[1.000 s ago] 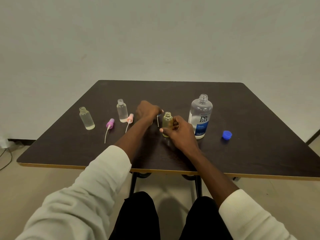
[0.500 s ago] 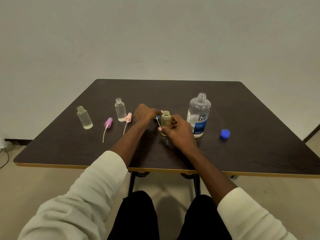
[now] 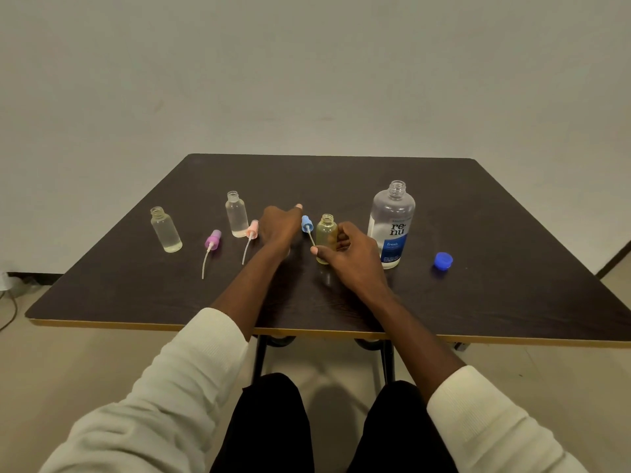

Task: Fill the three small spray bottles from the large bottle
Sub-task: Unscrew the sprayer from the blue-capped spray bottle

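The large clear bottle point(image 3: 392, 223) with a blue label stands uncapped right of centre. My right hand point(image 3: 351, 257) grips a small yellowish bottle point(image 3: 326, 233), upright on the table and open at the top. A blue spray head point(image 3: 306, 224) with its tube lies just left of that bottle. My left hand point(image 3: 280, 230) rests beside the blue head with fingers spread, holding nothing. Two small clear bottles point(image 3: 166, 230) point(image 3: 236, 215) stand open further left. A purple spray head point(image 3: 213, 240) and a pink spray head point(image 3: 252, 229) lie beside them.
The large bottle's blue cap point(image 3: 443, 260) lies on the dark table point(image 3: 512, 302) to the right. The table's front edge runs just in front of my forearms. A plain wall stands behind, and a cable lies on the floor at left.
My left hand has let go of the blue spray head, which now lies on the table, and has opened. My right hand still holds the yellowish bottle.
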The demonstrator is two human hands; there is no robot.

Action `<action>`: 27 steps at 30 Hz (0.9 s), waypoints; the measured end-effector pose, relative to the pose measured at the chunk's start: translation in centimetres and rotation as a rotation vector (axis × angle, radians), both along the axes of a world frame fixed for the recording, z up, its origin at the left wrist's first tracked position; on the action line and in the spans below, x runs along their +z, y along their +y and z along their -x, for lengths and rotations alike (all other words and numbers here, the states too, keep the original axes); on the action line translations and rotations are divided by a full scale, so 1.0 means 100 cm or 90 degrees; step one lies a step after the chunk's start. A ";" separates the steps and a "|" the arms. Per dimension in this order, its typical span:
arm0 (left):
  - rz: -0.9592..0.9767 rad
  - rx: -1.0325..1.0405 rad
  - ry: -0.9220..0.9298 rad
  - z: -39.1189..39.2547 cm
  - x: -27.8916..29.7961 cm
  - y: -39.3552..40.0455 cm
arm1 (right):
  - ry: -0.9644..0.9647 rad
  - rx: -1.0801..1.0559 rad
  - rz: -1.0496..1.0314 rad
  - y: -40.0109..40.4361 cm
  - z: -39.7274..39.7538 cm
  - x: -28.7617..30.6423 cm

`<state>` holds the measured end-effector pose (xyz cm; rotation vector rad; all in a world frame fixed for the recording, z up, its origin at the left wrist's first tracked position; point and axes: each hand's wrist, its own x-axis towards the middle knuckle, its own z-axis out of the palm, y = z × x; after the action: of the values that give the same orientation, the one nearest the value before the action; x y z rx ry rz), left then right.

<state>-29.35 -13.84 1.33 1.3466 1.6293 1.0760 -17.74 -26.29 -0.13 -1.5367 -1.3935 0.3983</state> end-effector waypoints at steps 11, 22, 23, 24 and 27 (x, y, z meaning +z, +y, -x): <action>-0.360 -0.096 -0.200 0.005 0.007 -0.086 | 0.020 -0.005 -0.147 -0.011 0.003 0.004; -0.370 -0.262 -0.156 0.003 -0.010 -0.090 | -0.015 -0.033 -0.203 -0.018 0.004 0.004; -0.371 -0.257 -0.155 0.003 -0.011 -0.090 | -0.031 -0.027 -0.192 -0.019 0.003 0.004; -0.374 -0.250 -0.152 0.003 -0.012 -0.089 | -0.055 -0.025 -0.182 -0.021 0.003 0.005; -0.388 -0.235 -0.144 0.002 -0.012 -0.089 | -0.107 -0.055 -0.213 -0.033 0.003 0.006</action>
<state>-29.57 -22.73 0.11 1.7442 0.8623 1.4883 -18.03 -29.61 0.45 -1.3704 -1.4327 -0.0192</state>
